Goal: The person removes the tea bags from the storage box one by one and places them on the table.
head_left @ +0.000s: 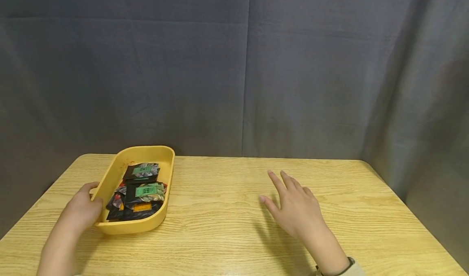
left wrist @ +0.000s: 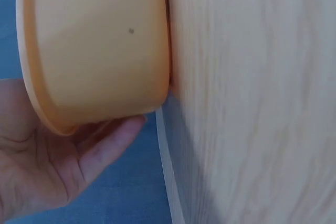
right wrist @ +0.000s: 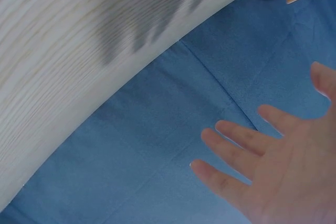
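Note:
A yellow plastic bin (head_left: 166, 174) with rounded corners stands on the left part of the table. Several dark packets lie inside; one packet (head_left: 146, 192) has a green label, and another packet (head_left: 141, 207) below it carries an orange one. My left hand (head_left: 82, 207) grips the bin by its left side, near the front corner. In the left wrist view, the fingers (left wrist: 113, 142) of that hand reach along the bin's outer wall, below the rim. Over the right half of the table, my right hand (head_left: 296, 207) is held with fingers spread and nothing in it, its shadow falling on the wood.
The light wood table (head_left: 216, 219) has rounded far corners. Behind it and along both sides hangs a dark grey-blue curtain (head_left: 190, 84). The bin stands close to the table's far edge.

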`<state>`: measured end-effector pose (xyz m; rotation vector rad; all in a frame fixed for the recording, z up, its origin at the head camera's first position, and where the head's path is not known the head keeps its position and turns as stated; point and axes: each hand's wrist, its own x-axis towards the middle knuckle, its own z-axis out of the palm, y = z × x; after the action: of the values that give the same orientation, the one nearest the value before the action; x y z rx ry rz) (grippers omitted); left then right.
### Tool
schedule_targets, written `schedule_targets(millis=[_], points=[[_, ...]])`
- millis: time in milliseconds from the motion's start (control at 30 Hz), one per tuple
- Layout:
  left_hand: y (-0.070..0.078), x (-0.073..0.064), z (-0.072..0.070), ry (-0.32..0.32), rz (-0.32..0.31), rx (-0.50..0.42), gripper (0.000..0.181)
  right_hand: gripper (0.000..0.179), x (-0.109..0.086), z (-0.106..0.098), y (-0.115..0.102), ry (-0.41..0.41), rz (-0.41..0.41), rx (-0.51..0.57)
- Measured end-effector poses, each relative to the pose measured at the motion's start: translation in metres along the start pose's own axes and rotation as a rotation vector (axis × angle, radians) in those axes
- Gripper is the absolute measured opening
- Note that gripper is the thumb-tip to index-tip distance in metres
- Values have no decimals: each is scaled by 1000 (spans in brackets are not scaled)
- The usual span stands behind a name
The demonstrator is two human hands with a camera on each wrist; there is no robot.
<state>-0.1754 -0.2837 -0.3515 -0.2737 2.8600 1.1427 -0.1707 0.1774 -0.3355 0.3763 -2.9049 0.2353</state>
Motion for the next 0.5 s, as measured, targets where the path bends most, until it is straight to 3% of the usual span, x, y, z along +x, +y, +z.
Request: schedule_targets(millis=[200, 500], points=[[-6, 0, 0, -4, 46, -3, 54, 69, 5, 3, -13, -8, -8, 8], [-7, 0, -2, -16, 63, -2, 53, 69, 12, 8, -31, -9, -30, 18]])
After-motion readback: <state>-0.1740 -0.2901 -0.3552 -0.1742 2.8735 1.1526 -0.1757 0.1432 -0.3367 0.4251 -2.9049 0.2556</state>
